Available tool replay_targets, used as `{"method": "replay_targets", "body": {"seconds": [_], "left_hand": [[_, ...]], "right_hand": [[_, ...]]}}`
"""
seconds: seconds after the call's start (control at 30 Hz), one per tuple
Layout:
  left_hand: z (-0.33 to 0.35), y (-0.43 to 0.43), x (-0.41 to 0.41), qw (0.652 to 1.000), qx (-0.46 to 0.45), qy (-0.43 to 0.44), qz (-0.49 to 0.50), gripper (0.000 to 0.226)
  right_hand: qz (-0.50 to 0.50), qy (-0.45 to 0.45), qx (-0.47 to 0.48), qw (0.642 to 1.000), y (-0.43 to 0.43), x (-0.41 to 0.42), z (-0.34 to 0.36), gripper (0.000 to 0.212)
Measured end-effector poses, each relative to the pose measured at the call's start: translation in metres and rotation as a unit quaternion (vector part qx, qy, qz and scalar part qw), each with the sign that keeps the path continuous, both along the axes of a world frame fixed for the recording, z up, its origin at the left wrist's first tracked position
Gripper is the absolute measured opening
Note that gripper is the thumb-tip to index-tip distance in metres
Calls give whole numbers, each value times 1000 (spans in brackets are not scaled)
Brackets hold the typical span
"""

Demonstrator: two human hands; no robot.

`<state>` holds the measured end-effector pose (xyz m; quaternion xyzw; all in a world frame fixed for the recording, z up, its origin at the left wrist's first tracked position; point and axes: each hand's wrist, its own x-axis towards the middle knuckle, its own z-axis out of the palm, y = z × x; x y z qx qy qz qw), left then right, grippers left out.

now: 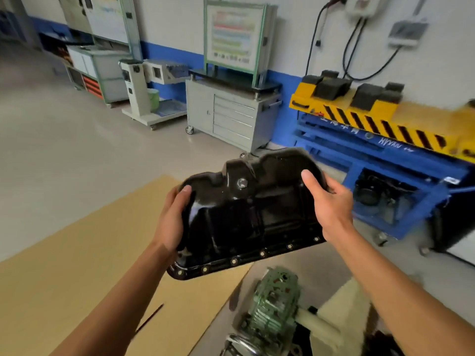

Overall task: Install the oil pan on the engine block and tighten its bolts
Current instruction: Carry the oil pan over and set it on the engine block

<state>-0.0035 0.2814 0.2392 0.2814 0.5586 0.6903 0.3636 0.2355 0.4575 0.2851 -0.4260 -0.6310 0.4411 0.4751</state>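
I hold a glossy black oil pan [246, 217] in the air in front of me, tilted, with a row of several bolt holes along its near flange. My left hand [174, 217] grips its left end, thumb over the top. Gripping the right end is my right hand [326, 201], its thumb lying on the pan's upper face. Below the pan, at the bottom of the view, sits a greenish metal engine part [275, 301] on a cream stand [334, 314]; no engine block is clearly visible.
A sheet of brown cardboard [77, 265] covers the floor at lower left. A blue and yellow lift cart [380, 140] stands at right. Grey wheeled cabinets [231, 114] and display boards line the far wall. Bare floor lies at middle left.
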Motion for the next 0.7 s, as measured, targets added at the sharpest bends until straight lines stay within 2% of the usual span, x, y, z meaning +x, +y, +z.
{"method": "replay_targets", "body": {"seconds": [0.33,0.53,0.7], "left_hand": [[50,79,253,988,40,21,-148,54],[25,92,404,970,35,32,-240,56],[8,83,489,956,18,53,-289,50]], "right_hand": [[-196,68,8,978,-37,310,29,58],[-288,76,-19,954,-82,472,7,53],[-326,70,-20,943,-123,553,-24,42]]}}
